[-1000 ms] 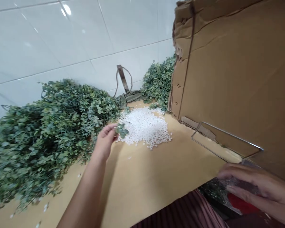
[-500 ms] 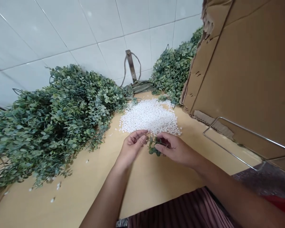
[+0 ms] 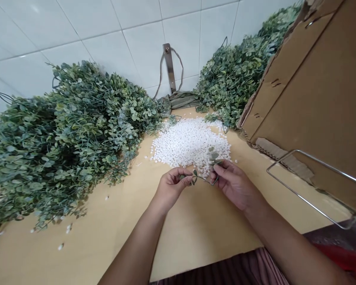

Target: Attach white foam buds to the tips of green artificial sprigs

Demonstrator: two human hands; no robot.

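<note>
Between my two hands stretches a thin green artificial leaf sprig (image 3: 195,174) with small rounded leaves. My left hand (image 3: 173,188) pinches its left end between thumb and fingers. My right hand (image 3: 233,182) is closed on the other end, where a few blurred leaves stick up above the fingers. Both hands are just in front of a heap of small white plastic pieces (image 3: 186,142) on the tan tabletop (image 3: 190,225). The finer details of the sprig's stem are hidden by my fingers.
A big pile of artificial greenery (image 3: 86,126) fills the left side, with another green pile (image 3: 234,75) at the back right. A cardboard box (image 3: 314,99) and a bent metal wire frame (image 3: 302,194) stand on the right. A strap (image 3: 169,67) leans against the tiled wall.
My hands have moved apart, and the sprig now spans the gap between them. My right hand has turned and lifted its leaves upward. The view has shifted slightly.
</note>
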